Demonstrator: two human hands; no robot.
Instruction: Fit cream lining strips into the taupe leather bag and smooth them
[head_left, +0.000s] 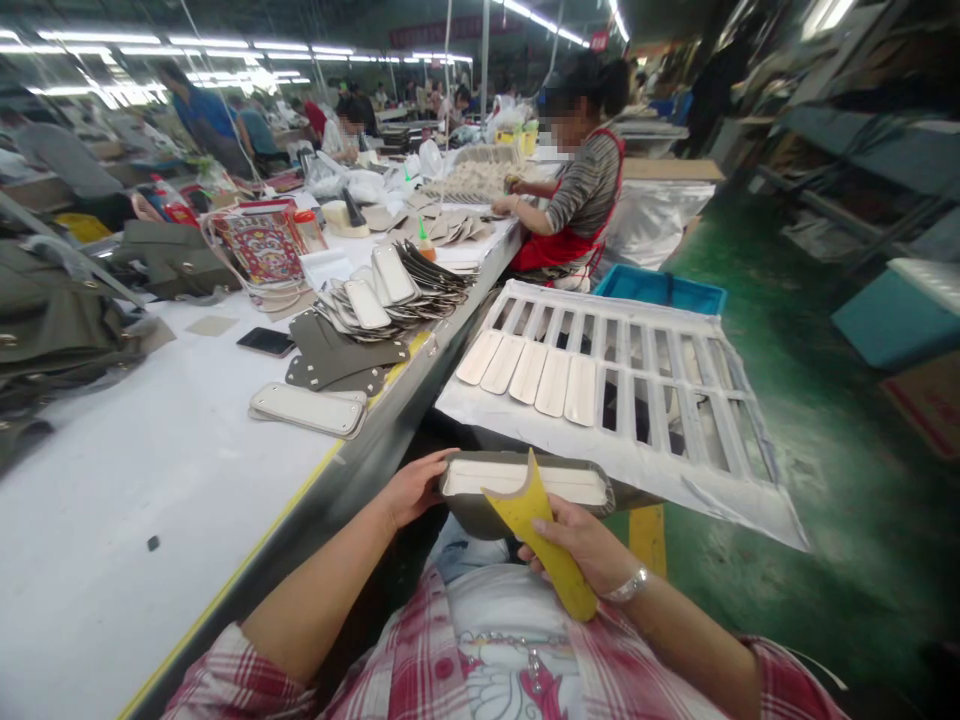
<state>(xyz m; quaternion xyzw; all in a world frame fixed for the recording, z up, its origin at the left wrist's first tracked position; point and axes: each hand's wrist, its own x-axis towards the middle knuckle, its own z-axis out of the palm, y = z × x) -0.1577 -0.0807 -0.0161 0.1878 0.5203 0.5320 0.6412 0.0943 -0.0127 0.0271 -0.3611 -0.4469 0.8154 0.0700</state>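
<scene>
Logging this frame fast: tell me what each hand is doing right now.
Left hand: closed on the end of the padded piece.
Right hand: closed on the yellow tool, its tip against the piece.

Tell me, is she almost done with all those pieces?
Not nearly. Five pale pieces lie on the slatted rack. The left hand holds one grey piece while the right hand works it with a yellow tool. A big stack waits on the table.

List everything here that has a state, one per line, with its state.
Left hand: gripping the grey oblong leather piece by its end.
Right hand: holding the yellow flat scraper tool, tip on the piece.
White slatted drying rack: five pale pieces laid at its left.
Black phone: flat, screen dark.
</scene>
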